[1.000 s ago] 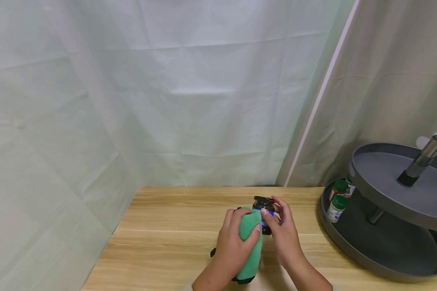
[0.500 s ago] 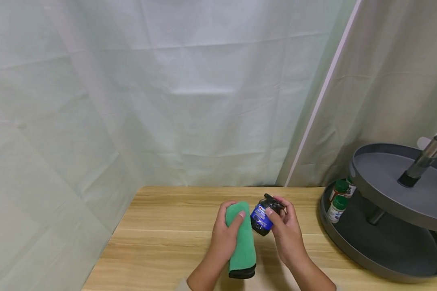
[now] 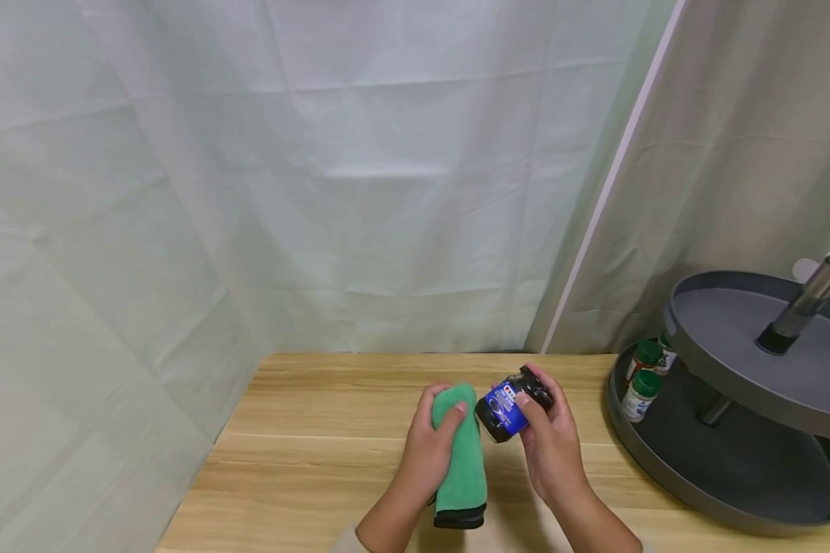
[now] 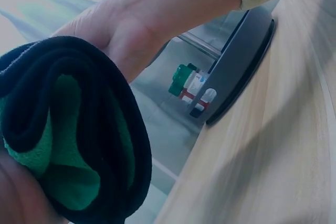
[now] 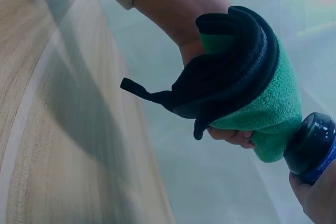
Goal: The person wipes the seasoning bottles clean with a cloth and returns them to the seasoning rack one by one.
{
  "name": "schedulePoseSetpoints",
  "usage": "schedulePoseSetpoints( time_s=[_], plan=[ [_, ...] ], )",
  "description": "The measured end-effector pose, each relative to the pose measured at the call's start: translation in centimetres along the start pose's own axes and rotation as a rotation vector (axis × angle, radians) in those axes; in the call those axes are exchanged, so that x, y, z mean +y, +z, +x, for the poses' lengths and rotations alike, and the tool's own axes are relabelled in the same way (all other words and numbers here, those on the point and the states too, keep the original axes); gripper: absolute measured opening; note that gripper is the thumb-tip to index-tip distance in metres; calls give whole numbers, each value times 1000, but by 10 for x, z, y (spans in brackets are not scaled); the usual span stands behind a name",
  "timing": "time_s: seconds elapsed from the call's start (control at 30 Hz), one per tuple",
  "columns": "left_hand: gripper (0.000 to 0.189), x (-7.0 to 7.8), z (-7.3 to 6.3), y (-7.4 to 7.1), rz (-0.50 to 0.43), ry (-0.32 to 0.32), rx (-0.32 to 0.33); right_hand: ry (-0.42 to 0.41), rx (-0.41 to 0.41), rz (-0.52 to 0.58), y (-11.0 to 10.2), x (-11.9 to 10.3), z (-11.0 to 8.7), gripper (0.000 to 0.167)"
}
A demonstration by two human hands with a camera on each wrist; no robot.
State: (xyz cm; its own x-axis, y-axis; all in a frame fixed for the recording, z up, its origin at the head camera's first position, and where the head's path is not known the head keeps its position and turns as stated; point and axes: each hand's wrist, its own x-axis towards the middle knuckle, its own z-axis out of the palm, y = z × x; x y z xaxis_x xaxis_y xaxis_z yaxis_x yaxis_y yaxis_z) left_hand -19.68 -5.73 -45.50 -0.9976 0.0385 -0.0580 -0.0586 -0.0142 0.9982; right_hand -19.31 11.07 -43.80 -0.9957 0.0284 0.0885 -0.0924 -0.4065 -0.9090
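Observation:
My left hand (image 3: 426,449) grips a folded green cloth (image 3: 462,468) with black edging, thumb across its front. In the left wrist view the cloth's rolled black-edged end (image 4: 100,124) fills the near side. My right hand (image 3: 552,445) holds a small dark glass jar (image 3: 505,411) with a blue label, thumb on the label. The jar is tilted, its black lid end up to the right and its base toward the cloth. In the right wrist view the jar's rounded base (image 5: 310,140) lies right at the cloth's edge. Both things are held up over the table.
A two-tier dark grey turntable (image 3: 698,476) with a metal post stands at the right of the wooden table (image 3: 304,445). Several green-capped spice jars (image 3: 639,395) sit on its lower tier. A pale curtain (image 3: 387,230) hangs behind.
The cloth has come away from the jar's side and shifted left, with the left thumb now along its front. The jar has gone from upright to tilted, its label turned into view.

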Motion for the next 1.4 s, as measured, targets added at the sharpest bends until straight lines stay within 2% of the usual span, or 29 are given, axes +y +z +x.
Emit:
schedulePoseSetpoints(
  time_s=[0.13, 0.33, 0.5, 0.87, 1.13, 1.4],
  plan=[
    [37, -2, 0, 2, 2, 0, -40, -11, 9, -1, -1, -1, 0, 43],
    [32, -8, -1, 5, 23, -33, -108, -26, 34, 2, -2, -1, 2, 41],
    [30, -9, -3, 8, 57, -31, -121, -21, 66, 1, -3, -2, 5, 40],
    [27, -7, -11, 19, 163, 16, -155, 19, 136, -21, -7, -1, 11, 41],
    [25, -5, -14, 19, 162, 28, -147, 33, 152, -33, -10, 1, 14, 46],
    [26, -2, -12, 16, 125, 46, -73, 51, 154, -26, -10, 3, 13, 43]
  ],
)
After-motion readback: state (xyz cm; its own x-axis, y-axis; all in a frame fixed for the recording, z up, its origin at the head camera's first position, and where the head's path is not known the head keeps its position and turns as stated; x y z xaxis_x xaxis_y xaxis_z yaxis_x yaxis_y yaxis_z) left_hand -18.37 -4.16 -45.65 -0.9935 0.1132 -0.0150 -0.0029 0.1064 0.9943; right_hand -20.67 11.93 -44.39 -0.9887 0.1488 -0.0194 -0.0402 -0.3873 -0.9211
